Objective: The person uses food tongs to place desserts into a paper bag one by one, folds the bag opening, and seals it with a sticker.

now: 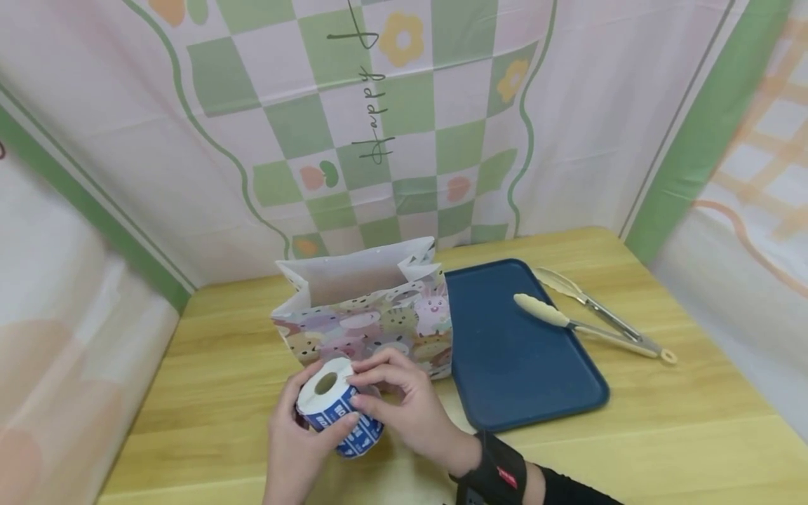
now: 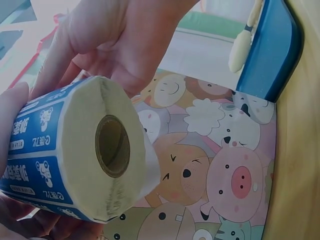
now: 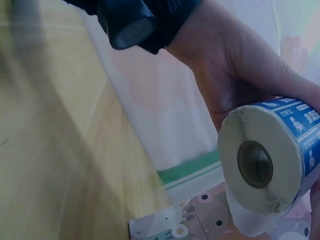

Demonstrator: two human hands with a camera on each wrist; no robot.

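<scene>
A thick roll of blue-and-white printed labels (image 1: 361, 433) is tilted in front of the bag, its pale end and cardboard core facing up. My left hand (image 1: 297, 428) grips it from the left, thumb across the blue printed side. From the right, my right hand (image 1: 413, 400) pinches the roll with bent fingers near its top edge and thumb on the printed face. In the left wrist view, a pale loose flap shows beyond the end of the roll (image 2: 85, 150). The right wrist view shows the same roll (image 3: 235, 160) below the right hand (image 3: 240, 60).
Just behind my hands stands a paper bag (image 1: 379, 322) with cartoon animals, its mouth open upward. A dark blue tray (image 1: 517, 372) lies to its right, with tongs (image 1: 606, 333) across the tray's right edge. A patterned cloth (image 1: 353, 140) hangs behind the wooden table (image 1: 202, 393).
</scene>
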